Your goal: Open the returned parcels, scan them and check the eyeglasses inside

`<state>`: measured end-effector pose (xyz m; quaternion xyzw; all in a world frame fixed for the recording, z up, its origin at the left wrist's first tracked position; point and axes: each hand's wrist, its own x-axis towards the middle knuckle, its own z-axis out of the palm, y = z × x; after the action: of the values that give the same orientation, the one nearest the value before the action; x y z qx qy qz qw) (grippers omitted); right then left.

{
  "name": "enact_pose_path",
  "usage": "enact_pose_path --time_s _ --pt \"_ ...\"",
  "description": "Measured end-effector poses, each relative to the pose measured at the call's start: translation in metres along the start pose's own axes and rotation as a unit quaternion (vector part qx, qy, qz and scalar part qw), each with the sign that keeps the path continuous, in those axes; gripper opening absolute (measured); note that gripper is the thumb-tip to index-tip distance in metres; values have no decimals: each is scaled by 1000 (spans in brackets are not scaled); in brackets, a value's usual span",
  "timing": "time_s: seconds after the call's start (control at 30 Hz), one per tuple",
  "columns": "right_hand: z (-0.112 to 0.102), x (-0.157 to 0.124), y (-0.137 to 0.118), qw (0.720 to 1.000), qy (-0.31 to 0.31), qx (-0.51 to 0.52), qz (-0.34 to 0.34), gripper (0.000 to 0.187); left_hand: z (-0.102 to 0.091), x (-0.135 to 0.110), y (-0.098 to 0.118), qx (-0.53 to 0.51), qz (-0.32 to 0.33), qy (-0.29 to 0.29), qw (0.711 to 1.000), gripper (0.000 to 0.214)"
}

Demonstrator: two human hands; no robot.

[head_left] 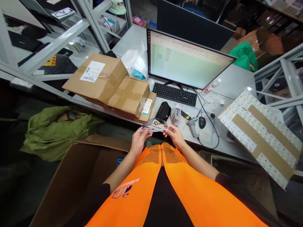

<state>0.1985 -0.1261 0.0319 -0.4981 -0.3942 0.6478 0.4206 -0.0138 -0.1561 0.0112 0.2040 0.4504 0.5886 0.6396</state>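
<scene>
Held between both hands at the desk's front edge is a pair of glasses point(155, 124) with a wide, see-through tinted lens. My left hand point(139, 138) pinches its left end, and my right hand point(174, 135) grips the right end between thumb and fingers. Just beyond it on the desk lie a black case point(163, 110) and a crumpled grey pouch point(175, 116). A black and yellow tool point(186, 115), its kind unclear, rests to the right of the pouch.
Cardboard boxes point(111, 75) are stacked on the left. Behind stand a keyboard point(174, 94) and a monitor point(189, 60). A barcode scanner point(193, 126) and a mouse point(202, 122) lie right, before a label-covered board point(265, 135). An open carton point(78, 170) stands below left.
</scene>
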Motion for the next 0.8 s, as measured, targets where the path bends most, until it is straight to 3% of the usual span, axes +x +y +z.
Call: enact_pose_path --time_s 0.17,0.33,0.5,0.63,0.8 --pt "-15 -5 -6 998 63 9 4 51 17 13 -12 3 -41 -21 999 49" --pt "-49 -6 -11 991 131 -9 -4 50 54 29 -31 17 -83 -64 994 50" --pt "-94 -2 -26 982 180 56 -4 52 105 51 -50 20 -115 -88 989 53" --pt "-131 1 -43 973 184 138 -11 51 150 67 -61 26 -128 -107 986 52" --pt "-168 -15 -48 951 204 230 -37 57 213 74 -87 54 -162 -171 970 49"
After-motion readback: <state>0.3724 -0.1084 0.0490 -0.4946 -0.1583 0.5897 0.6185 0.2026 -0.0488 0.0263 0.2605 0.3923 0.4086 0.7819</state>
